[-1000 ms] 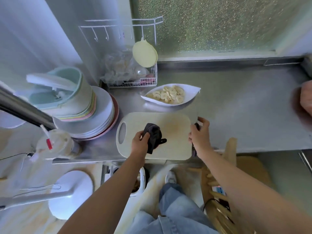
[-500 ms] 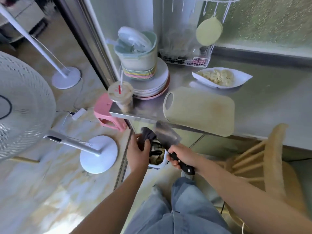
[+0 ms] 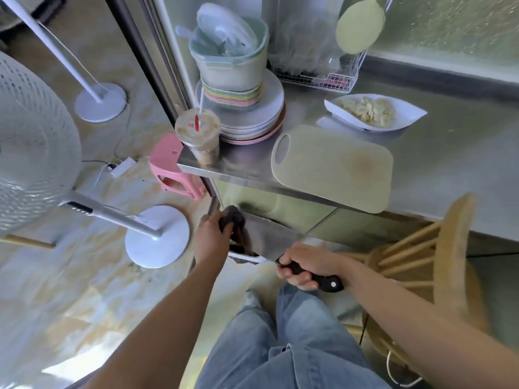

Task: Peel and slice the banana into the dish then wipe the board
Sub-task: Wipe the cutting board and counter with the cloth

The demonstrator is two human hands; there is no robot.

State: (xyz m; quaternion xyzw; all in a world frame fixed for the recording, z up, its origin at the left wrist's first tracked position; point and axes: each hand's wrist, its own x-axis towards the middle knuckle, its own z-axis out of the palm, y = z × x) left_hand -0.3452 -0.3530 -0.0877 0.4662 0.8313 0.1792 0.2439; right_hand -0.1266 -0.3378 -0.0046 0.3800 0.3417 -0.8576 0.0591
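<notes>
- Your left hand (image 3: 210,240) grips the dark cloth (image 3: 237,220) against the knife (image 3: 262,237) blade, below the table (image 3: 455,164) edge.
- Your right hand (image 3: 304,265) is curled round the knife's black handle.
- The board (image 3: 334,167) lies on the table, its near corner overhanging the edge.
- The banana slices (image 3: 368,109) sit in the white dish (image 3: 410,115) just behind the board.

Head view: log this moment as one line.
stage: knife wipe | left hand: holds cloth on knife | right hand: grips knife handle | board: bare on counter | banana slices: in dish
</notes>
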